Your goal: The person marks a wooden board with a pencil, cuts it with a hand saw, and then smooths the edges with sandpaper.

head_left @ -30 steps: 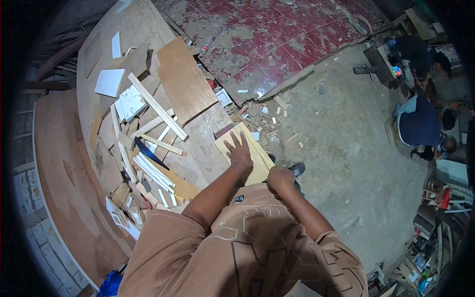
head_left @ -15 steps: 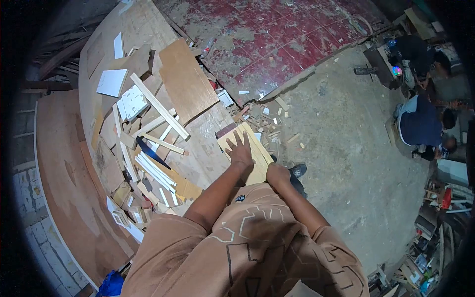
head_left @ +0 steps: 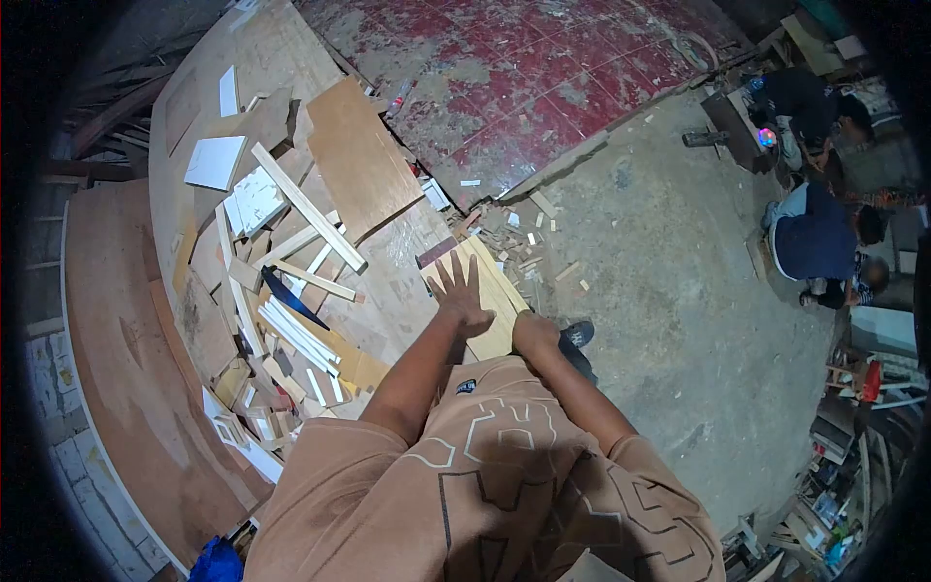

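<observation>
A pale wooden board lies at the workbench's right edge, close in front of my body. My left hand rests flat on it, fingers spread. At the board's right side, my right hand is closed in a fist. What it grips is hidden; it could be the board's edge or something beside it. A long line or narrow strip runs along the board's right part up from this fist. A dark reddish strip shows at the board's far end.
Left of the board, the workbench carries wood offcuts, white strips, a dark blue curved object and a brown panel. Scraps litter the concrete floor. Other people crouch at the far right.
The whole view has shifted slightly left. My left hand's fingers look a little more spread on the board, and my right fist stays at the board's right side.
</observation>
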### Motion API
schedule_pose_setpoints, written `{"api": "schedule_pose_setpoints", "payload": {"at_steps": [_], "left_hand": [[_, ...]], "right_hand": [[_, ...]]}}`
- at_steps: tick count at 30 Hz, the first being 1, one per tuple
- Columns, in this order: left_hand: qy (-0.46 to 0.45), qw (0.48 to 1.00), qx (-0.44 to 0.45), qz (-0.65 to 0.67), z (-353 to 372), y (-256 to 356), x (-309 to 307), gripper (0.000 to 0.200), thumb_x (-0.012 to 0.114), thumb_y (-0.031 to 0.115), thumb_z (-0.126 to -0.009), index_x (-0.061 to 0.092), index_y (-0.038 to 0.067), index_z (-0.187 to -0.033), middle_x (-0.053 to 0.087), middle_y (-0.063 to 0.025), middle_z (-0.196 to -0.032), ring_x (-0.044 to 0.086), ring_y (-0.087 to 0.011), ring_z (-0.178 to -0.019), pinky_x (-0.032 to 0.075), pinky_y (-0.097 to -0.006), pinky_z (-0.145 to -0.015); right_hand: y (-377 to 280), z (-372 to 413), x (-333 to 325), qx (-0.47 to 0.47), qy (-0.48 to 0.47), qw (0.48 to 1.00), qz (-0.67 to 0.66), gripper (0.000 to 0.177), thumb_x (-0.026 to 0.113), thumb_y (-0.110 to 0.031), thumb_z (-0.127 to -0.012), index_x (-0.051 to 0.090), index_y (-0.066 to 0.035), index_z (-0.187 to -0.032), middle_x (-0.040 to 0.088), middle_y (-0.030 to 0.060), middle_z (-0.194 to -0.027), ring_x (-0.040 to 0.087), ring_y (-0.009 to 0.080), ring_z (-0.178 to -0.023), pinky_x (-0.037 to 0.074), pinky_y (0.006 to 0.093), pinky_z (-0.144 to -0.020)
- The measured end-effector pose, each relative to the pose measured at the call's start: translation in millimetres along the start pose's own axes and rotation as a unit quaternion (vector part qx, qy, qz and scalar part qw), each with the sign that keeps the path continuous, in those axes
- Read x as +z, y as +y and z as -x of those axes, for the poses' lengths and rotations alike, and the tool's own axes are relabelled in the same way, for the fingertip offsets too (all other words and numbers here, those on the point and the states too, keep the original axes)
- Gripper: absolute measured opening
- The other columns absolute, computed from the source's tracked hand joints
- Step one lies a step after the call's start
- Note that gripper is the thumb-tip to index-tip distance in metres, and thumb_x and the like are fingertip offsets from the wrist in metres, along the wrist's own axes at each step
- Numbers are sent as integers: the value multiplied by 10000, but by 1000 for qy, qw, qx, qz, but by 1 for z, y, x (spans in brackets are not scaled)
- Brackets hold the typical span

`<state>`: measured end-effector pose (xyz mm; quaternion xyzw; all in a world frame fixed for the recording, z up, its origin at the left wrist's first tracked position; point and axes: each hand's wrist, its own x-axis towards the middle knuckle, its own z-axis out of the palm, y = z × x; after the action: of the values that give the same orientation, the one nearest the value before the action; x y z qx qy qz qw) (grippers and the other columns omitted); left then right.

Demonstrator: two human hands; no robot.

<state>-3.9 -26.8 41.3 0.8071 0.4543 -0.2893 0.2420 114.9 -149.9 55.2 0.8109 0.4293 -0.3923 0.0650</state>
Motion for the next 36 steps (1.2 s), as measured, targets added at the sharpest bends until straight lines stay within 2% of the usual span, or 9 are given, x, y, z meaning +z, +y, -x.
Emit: {"api": "schedule_pose_setpoints", "payload": {"at_steps": [3, 9, 17, 19, 24, 28, 31, 33, 36], "left_hand": [[-40, 999, 1, 5, 1, 3, -8, 1451, 792, 644, -581, -180, 119, -1522, -259, -269, -1545, -211, -550, -1394, -56, -748, -1053], [-13, 1000, 0, -6, 1, 2, -1, 1503, 799, 688, -527, -173, 126, -1525, -237, -271, -1552, -199, -547, -1399, -51, -744, -1057], [-18, 1000, -5, -10, 3, 6, -5, 1478, 780, 702, -552, -170, 125, -1526, -245, -270, -1550, -230, -538, -1394, -72, -752, -1040], [-21, 1000, -10, -8, 1, 7, -8, 1472, 775, 706, -557, -168, 124, -1527, -247, -269, -1550, -239, -536, -1391, -75, -753, -1038], [-37, 999, -14, -17, 2, 7, -9, 1484, 777, 712, -545, -161, 115, -1528, -238, -268, -1554, -242, -528, -1394, -68, -741, -1051], [-41, 998, -23, -33, 2, 6, -10, 1476, 741, 761, -538, -178, 168, -1529, -244, -230, -1565, -212, -517, -1411, -48, -732, -1068], [9, 1000, 10, -24, 14, 2, -3, 1457, 750, 741, -545, -100, 105, -1542, -190, -275, -1566, -144, -549, -1415, -44, -746, -1057], [99, 994, 45, -21, 24, 1, -4, 1417, 697, 787, -558, -42, 97, -1551, -134, -279, -1576, -105, -551, -1420, -35, -742, -1066], [158, 986, 49, -12, 17, -3, 14, 1323, 628, 811, -610, 59, 76, -1552, -59, -267, -1588, -70, -545, -1426, -34, -740, -1069]], "right_hand": [[14, 6, 3, -13, -22, 1000, -2, 253, 537, -128, -872, 692, -12, -1034, 707, 210, -1010, 702, 362, -938, 562, 447, -776], [5, 93, -99, -26, -113, 990, 80, 247, 597, -151, -839, 710, -35, -1025, 709, 211, -1006, 701, 365, -940, 563, 452, -768], [0, 8, -1, 18, -42, 998, 34, 241, 631, -148, -821, 727, -40, -1014, 717, 198, -999, 710, 345, -933, 566, 417, -762], [0, 10, -1, 49, -3, 999, -13, 245, 645, -148, -815, 729, -41, -1019, 719, 193, -1001, 713, 337, -930, 567, 408, -760], [3, 72, -69, -11, -116, 987, 107, 256, 657, -161, -827, 727, -46, -1044, 716, 173, -1046, 706, 319, -967, 565, 400, -774], [-5, 63, -82, -4, -141, 983, 115, 262, 658, -172, -834, 726, -55, -1058, 711, 166, -1073, 698, 302, -1001, 559, 402, -798], [5, 17, -29, -43, -133, 981, 138, 246, 616, -174, -858, 725, -53, -1041, 709, 176, -1066, 694, 313, -1002, 556, 411, -805], [12, 6, -9, -34, -38, 998, 47, 247, 550, -162, -882, 721, -43, -1016, 705, 199, -1043, 692, 344, -983, 559, 420, -789], [27, 26, -2, -19, -1, 999, 45, 270, 624, -183, -820, 682, 3, -1007, 701, 202, -1042, 697, 345, -954, 557, 438, -799]]}}
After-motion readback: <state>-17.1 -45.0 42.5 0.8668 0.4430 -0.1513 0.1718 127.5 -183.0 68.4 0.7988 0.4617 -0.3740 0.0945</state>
